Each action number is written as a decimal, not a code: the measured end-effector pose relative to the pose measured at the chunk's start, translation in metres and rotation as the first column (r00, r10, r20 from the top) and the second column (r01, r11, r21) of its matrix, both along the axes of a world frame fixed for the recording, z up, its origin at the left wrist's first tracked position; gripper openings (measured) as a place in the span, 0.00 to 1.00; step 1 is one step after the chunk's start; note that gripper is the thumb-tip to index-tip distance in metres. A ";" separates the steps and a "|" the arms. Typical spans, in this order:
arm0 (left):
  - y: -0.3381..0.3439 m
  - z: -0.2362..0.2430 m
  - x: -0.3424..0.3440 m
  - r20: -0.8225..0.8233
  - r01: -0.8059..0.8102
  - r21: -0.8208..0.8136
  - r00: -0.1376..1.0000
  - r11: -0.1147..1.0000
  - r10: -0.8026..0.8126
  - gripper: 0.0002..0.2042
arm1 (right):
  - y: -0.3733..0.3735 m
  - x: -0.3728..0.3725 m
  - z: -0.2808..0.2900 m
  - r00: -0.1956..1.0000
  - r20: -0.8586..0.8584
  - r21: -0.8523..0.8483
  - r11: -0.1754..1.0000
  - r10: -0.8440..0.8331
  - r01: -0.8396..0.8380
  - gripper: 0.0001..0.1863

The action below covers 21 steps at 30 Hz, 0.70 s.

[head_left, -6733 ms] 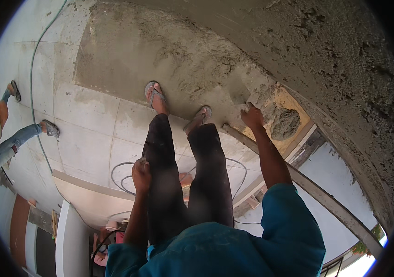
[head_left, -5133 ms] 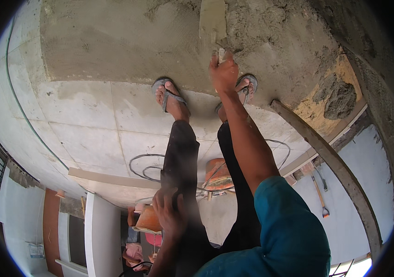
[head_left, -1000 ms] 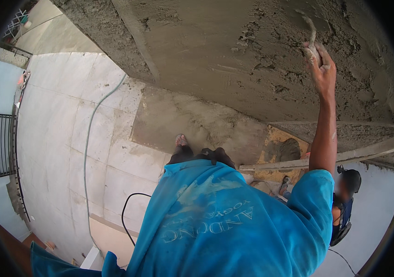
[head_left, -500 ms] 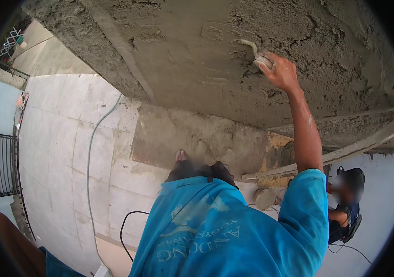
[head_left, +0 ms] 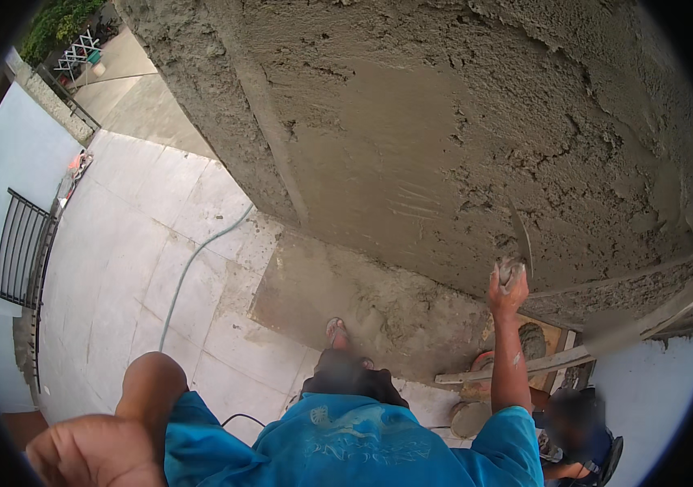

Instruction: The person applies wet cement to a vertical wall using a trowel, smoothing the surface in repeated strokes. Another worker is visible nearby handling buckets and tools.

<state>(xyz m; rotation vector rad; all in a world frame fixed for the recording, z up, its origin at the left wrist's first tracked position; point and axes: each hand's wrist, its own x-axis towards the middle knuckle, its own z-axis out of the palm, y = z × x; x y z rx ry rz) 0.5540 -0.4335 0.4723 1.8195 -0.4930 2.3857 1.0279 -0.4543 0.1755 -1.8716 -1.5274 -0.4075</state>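
My right hand (head_left: 508, 294) grips a plastering trowel (head_left: 522, 233) low in front of the wall, its thin blade seen nearly edge-on. The fingers are smeared with grey mortar. Before me stands a wall (head_left: 379, 122) coated in wet mortar, smooth toward the left and middle, rough and pitted toward the right. My left hand (head_left: 90, 454) hangs at the lower left, away from the wall, palm partly showing and nothing seen in it. Its fingers look loosely apart, though the frame edge cuts part of them off.
Loose mortar (head_left: 395, 304) lies on a board at the wall's foot, by my feet. A long wooden batten (head_left: 557, 357) slants at the right, near a round bucket (head_left: 470, 418). Another person (head_left: 578, 430) crouches there. A hose (head_left: 192, 264) crosses the tiled floor.
My right hand has come down the wall and slightly right with the trowel, whose blade has turned off the surface. My left hand has come into view at the lower left.
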 end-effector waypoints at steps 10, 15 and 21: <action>-0.076 -0.404 -0.001 -0.562 -0.889 -0.191 -0.249 0.417 -0.789 0.25 | -0.089 -0.049 -0.322 0.899 -0.241 -0.937 0.329 -0.365 -0.118 0.32; -0.175 -0.589 -0.036 -0.128 -0.923 -0.075 -0.366 0.377 -0.922 0.32 | -0.124 -0.115 -0.471 0.881 -0.220 -0.973 0.155 -0.419 -0.170 0.31; -0.236 -0.716 -0.050 -0.194 -0.921 0.073 -0.389 0.382 -0.900 0.30 | -0.190 -0.254 -0.712 0.872 -0.369 -0.926 0.210 -0.323 -0.314 0.25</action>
